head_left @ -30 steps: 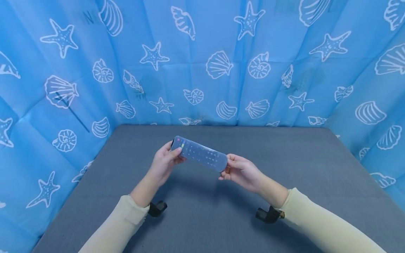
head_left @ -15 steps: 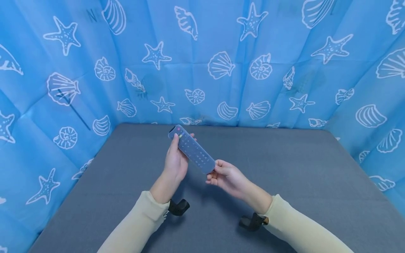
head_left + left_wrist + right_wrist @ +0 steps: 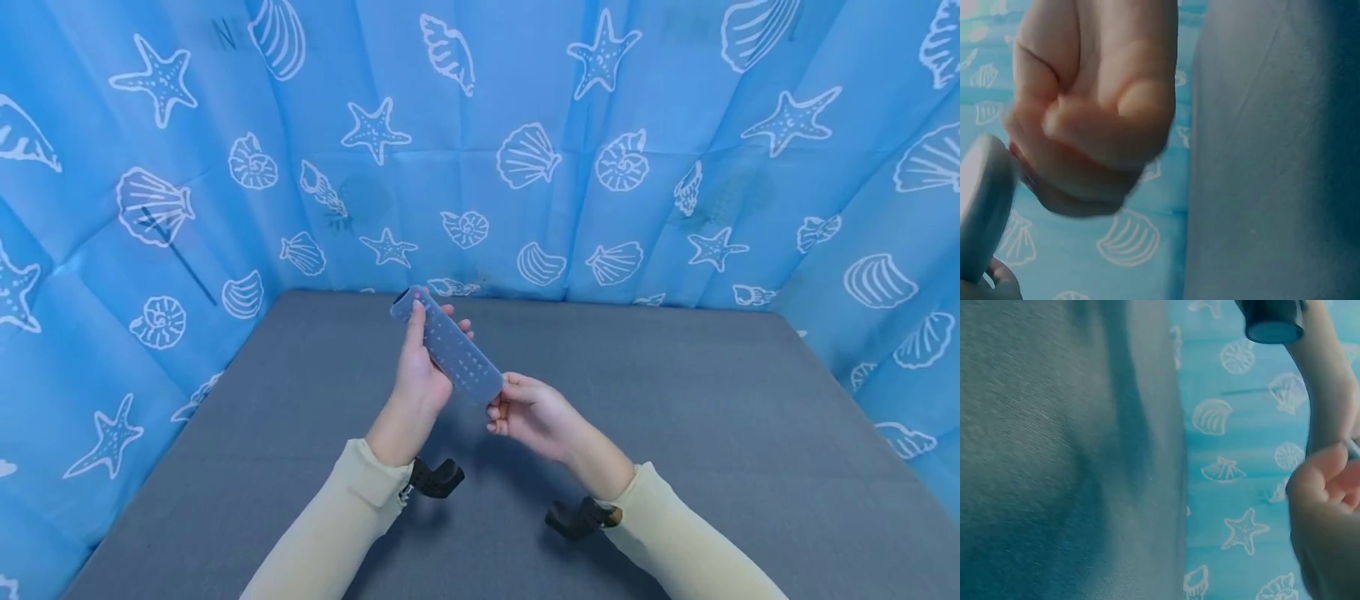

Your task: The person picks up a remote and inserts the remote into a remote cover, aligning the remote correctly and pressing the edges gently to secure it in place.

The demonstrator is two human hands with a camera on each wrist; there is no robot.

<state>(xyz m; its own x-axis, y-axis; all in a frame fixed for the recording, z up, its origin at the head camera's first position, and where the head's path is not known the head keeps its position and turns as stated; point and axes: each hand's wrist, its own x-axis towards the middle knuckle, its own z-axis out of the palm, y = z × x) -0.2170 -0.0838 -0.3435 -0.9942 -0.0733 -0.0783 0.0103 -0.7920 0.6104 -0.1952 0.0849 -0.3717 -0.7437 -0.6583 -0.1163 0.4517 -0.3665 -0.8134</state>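
A slim remote control [image 3: 459,354] in a bluish translucent cover is held above the table, slanting from upper left to lower right in the head view. My left hand [image 3: 420,375] grips its upper part, thumb lying along the face near the pink button and fingertips showing past the far edge. With thumb and fingers, my right hand [image 3: 536,417] pinches the lower right end. The left wrist view has the left hand [image 3: 1097,112] large, with the remote's pale edge [image 3: 985,206] at the left. At the right wrist view's right edge, the right hand [image 3: 1329,512] bends its fingers.
Grey cloth covers the table [image 3: 675,392] beneath both hands. A blue curtain [image 3: 465,125] with white shells and starfish surrounds it at the back and sides. Black wrist mounts [image 3: 437,479] stick out from under both pale sleeves [image 3: 337,508].
The remote has turned from nearly level to a steeper slant. My left hand has moved up and in, its thumb now along the face; my right hand has shifted left, still pinching the end.
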